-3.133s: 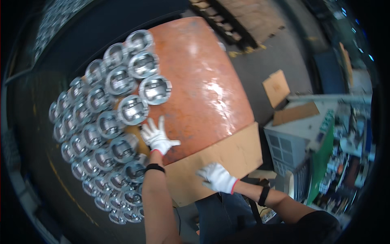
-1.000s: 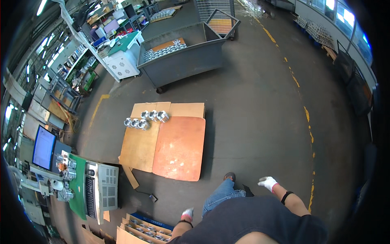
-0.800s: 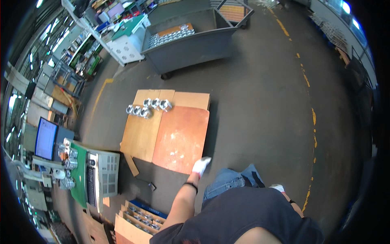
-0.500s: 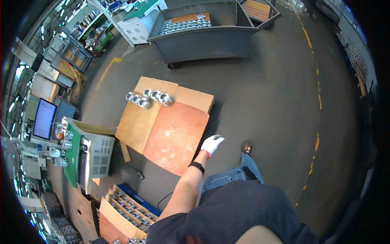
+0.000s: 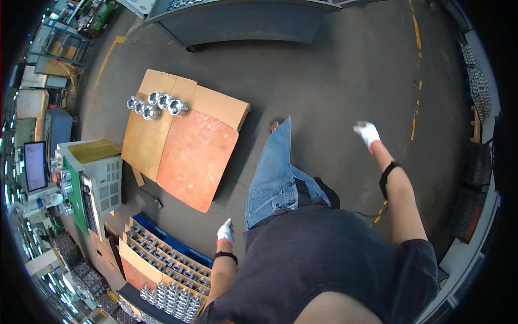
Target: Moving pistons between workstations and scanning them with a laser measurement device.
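My left hand [image 5: 225,232], in a white glove with a red cuff, hangs low beside my body, next to the crate of metal parts. Nothing is visible in it, and its fingers reach loosely forward. My right hand [image 5: 368,133], gloved the same way, is held out over the grey floor with loosely bent fingers apart and no object in it. Several shiny round metal parts [image 5: 177,107] stand in a cluster on a cardboard-topped surface [image 5: 139,141]. A reddish-orange sheet [image 5: 197,154] covers that surface's near right part.
A dark metal bin [image 5: 243,24] stands ahead. At left are a monitor [image 5: 35,165] and a green-topped workstation [image 5: 75,200]. A divided crate [image 5: 129,249] holds rows of metal parts, with more stacked parts [image 5: 171,300] near it. A broken yellow line [image 5: 414,121] marks the floor at right.
I have stepped forward; the cardboard surface and bin have shifted left and up in view. My left hand has dropped back from beside the sheet. My right arm has come into view.
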Demonstrator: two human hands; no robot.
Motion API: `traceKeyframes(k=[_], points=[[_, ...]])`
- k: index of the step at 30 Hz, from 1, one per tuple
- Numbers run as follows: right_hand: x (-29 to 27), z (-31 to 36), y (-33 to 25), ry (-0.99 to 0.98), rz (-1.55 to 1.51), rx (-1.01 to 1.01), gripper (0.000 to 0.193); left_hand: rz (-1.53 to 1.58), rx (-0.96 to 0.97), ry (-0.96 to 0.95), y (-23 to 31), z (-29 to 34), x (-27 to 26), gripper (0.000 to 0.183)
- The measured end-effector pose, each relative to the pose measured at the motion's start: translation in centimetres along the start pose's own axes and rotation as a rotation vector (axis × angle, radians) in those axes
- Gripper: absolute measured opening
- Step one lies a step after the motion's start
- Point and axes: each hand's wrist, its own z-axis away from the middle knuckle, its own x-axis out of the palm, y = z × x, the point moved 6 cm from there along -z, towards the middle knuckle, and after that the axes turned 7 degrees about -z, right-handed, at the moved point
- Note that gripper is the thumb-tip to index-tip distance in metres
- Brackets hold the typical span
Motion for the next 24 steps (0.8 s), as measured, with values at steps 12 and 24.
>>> traceKeyframes(k=[12, 24], points=[[12.0, -12.9, -22.0, -0.463, 0.364, -0.009, 0.048, 0.33, 0.536, -0.101, 34.2, -2.6, 14.9, 0.053], [13.0, -32.5, -33.5, -0.501, 0.617, 0.061, 0.047, 0.072, 0.604, 0.064, 63.2, 3.9, 17.7, 0.046]])
